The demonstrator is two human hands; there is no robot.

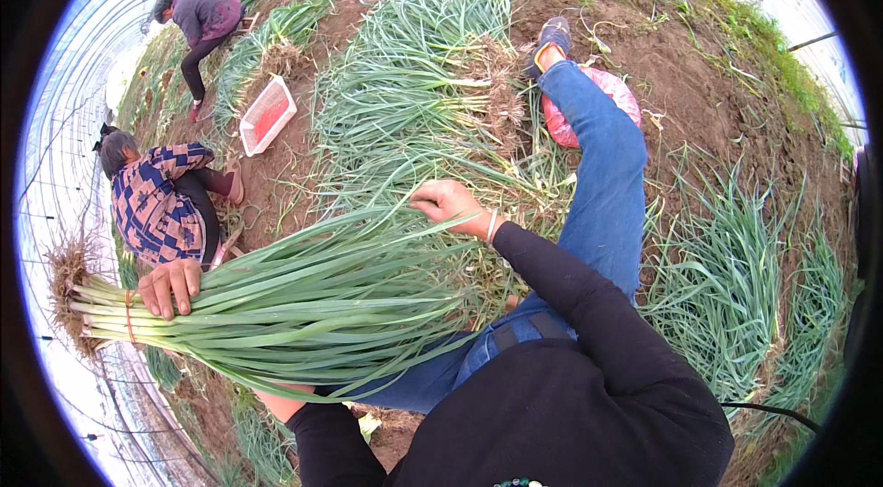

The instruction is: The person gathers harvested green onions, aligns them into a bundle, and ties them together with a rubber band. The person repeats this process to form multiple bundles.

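Note:
My left hand [169,287] grips a large bundle of long-leaved green allium plants [317,307], close to their pale stems. An orange band [129,316] circles the stems beside my fingers, and brown roots [72,294] spread at the far left end. The bundle lies across my lap, leaf tips towards the right. Above those tips, my right hand [452,204] has thumb and fingers pinched together on a thin green leaf; the fingertips are partly hidden. Farther ahead, a long pile of the same plants [407,80] rests on the soil, roots to the right.
One person [162,201] crouches at the left; another [207,14] bends over farther back. A white plastic basket [288,88] with red inside stands between them and the pile. A pink plastic bag [624,97] lies behind my outstretched leg. More plants [731,287] cover soil at the right.

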